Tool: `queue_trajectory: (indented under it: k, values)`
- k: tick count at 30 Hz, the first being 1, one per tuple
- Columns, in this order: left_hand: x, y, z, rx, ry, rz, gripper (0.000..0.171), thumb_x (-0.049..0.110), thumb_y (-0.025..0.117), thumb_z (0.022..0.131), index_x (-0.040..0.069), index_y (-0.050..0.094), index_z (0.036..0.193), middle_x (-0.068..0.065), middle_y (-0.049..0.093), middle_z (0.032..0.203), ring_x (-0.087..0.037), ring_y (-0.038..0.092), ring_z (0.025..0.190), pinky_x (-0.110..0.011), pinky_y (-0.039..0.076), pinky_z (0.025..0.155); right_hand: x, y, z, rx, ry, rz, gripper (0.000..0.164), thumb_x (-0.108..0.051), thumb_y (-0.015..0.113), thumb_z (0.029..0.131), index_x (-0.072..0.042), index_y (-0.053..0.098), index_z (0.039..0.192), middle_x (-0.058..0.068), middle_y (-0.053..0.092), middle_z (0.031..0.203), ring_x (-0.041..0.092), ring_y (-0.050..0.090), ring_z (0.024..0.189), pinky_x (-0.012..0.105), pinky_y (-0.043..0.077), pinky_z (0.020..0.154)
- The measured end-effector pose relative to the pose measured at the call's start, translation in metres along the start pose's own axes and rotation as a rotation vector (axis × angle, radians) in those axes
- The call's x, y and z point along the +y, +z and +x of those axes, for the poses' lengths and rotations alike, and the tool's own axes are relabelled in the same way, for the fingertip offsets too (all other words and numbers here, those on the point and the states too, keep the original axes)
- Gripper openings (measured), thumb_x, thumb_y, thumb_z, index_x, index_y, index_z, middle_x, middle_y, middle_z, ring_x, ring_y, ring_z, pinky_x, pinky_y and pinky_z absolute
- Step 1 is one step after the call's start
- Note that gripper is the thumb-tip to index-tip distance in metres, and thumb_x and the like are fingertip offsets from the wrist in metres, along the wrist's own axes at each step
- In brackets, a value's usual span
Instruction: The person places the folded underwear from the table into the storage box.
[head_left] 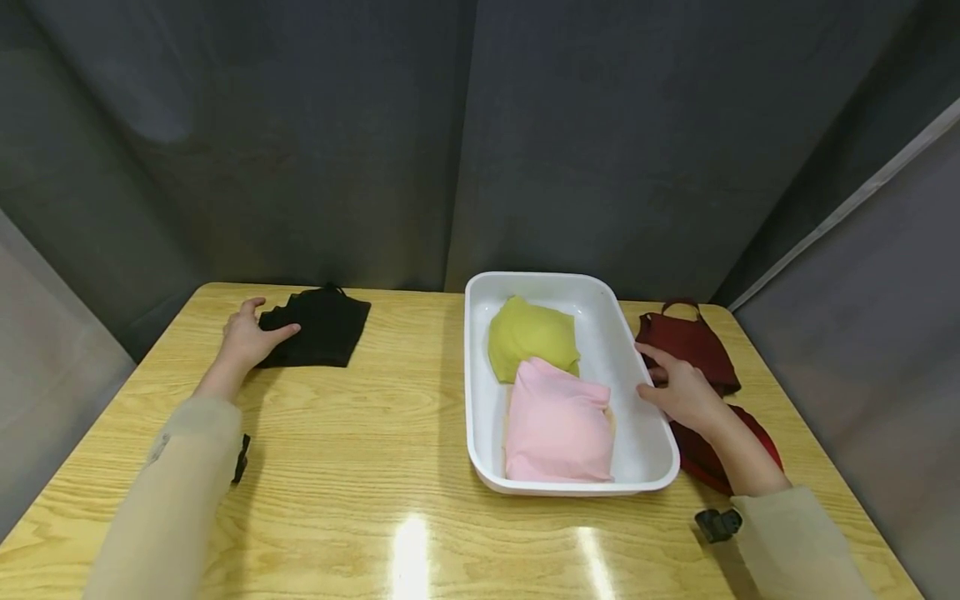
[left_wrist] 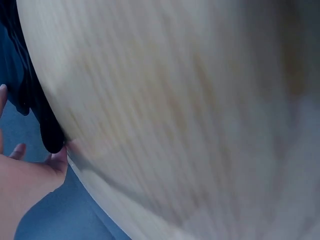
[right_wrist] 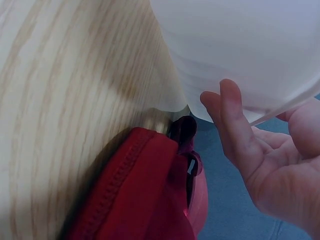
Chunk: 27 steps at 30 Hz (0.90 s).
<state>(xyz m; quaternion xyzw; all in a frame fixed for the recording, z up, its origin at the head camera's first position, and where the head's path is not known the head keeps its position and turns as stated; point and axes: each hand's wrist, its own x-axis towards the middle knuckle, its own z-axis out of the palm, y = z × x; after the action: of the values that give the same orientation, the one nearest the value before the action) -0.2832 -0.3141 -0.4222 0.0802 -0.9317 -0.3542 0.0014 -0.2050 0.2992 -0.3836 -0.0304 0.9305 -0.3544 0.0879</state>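
Note:
A small black cloth garment [head_left: 322, 329] with a thin strap at its top lies on the left part of the table. My left hand [head_left: 247, 337] is at its left edge, thumb and fingers spread apart. The left wrist view shows the thumb against a rounded fold of the black cloth [left_wrist: 50, 132]. On the right, my right hand [head_left: 682, 392] holds the side rim of a white plastic tub [head_left: 637, 454], thumb over the rim and fingers along the outer wall. Inside the tub are a yellow-green folded cloth [head_left: 528, 333] and a pink one [head_left: 558, 425], which overlaps it.
Right of the tub lie a dark red garment [head_left: 697, 346] with a strap loop and a brighter-edged red one [head_left: 761, 433], partly behind my right forearm. Dark grey curtains [head_left: 337, 150] hang along the far edge of the wooden table [head_left: 360, 450], with lighter panels at both sides.

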Motion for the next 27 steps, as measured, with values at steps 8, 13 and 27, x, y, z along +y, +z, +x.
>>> queue_trajectory:
  k: [8,13,27]
  values:
    - [-0.002,0.003,0.008,-0.042,-0.023,0.071,0.096,0.046,0.062,0.087,-0.004,0.008,0.148,-0.037,0.022,0.145,-0.057,0.017,0.128,-0.064,0.024,0.102,0.001,0.0,0.0,0.0,-0.001,-0.005,0.07,-0.011,0.06,0.089,-0.007,0.024,0.149,0.034,0.051,0.124,0.033,0.066,0.087,0.036,0.058,0.059]
    - [0.002,0.005,0.009,-0.092,-0.011,0.097,0.088,0.039,0.06,0.09,-0.006,0.009,0.147,-0.037,0.025,0.142,-0.055,0.018,0.127,-0.063,0.026,0.102,0.001,0.0,0.0,0.003,0.0,-0.014,0.07,-0.011,0.06,0.089,-0.007,0.024,0.149,0.034,0.051,0.125,0.033,0.065,0.088,0.036,0.058,0.059]
    - [0.014,0.007,0.011,-0.186,-0.035,0.097,0.084,0.029,0.058,0.092,-0.004,0.005,0.148,-0.038,0.019,0.144,-0.054,0.018,0.131,-0.064,0.022,0.104,0.001,0.001,0.001,0.004,-0.004,-0.017,0.07,-0.011,0.059,0.089,-0.007,0.024,0.149,0.035,0.051,0.125,0.033,0.065,0.087,0.036,0.058,0.059]
